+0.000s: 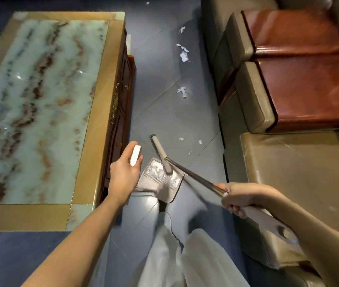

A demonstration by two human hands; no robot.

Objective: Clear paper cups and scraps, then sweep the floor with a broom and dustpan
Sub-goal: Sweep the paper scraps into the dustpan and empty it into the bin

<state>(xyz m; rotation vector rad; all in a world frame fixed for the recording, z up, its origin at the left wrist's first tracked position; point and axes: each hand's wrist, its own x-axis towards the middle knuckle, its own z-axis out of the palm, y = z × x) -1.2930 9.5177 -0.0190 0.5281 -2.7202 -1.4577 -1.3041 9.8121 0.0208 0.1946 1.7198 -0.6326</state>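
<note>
Starting beside the counter (94,141), the dustpan handle (135,155) is enclosed by the curled fingers of the left hand (125,172). The dustpan (156,180), judged light and rigid, stands on the floor (164,112). The broom (160,150) head lies at its mouth. Scraps (182,92), judged featherlight, are scattered beyond. The smooth pole, possibly slippery, is clasped by the right hand (241,198).

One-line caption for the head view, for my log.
Left hand holds the dustpan handle, right hand grips the broom over the dustpan; paper scraps litter the floor ahead.
</note>
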